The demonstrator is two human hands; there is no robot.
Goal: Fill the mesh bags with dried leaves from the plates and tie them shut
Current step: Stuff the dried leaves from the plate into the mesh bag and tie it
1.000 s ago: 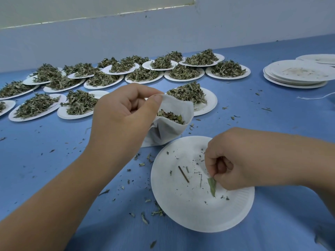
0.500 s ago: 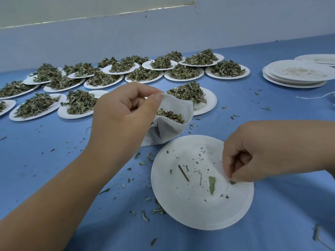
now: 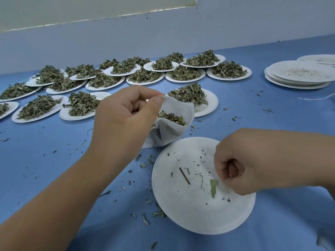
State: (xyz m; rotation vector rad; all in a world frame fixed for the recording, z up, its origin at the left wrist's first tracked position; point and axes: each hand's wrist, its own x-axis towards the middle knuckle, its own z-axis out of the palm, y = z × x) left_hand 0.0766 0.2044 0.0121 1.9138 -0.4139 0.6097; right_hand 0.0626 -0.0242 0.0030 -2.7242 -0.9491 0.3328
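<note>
My left hand (image 3: 123, 122) pinches the rim of a white mesh bag (image 3: 174, 127) and holds it open above the table; dried leaves (image 3: 172, 119) fill it partway. In front of me lies a white paper plate (image 3: 181, 211) with only crumbs, a brown stem (image 3: 184, 175) and one green leaf (image 3: 213, 187). My right hand (image 3: 241, 165) hovers over the plate's right side with its fingers curled. Its fingertips are right beside the leaf's upper end, and the leaf lies flat on the plate.
Several paper plates heaped with dried leaves (image 3: 188, 94) stand behind the bag and along the back left. A stack of used plates (image 3: 297, 77) sits at the far right, with a white string (image 3: 315, 97) near it. Leaf crumbs litter the blue table (image 3: 54, 160).
My right hand drew right off the green leaf, leaving it on the plate, then came back left to the leaf. My left hand and the bag stayed still.
</note>
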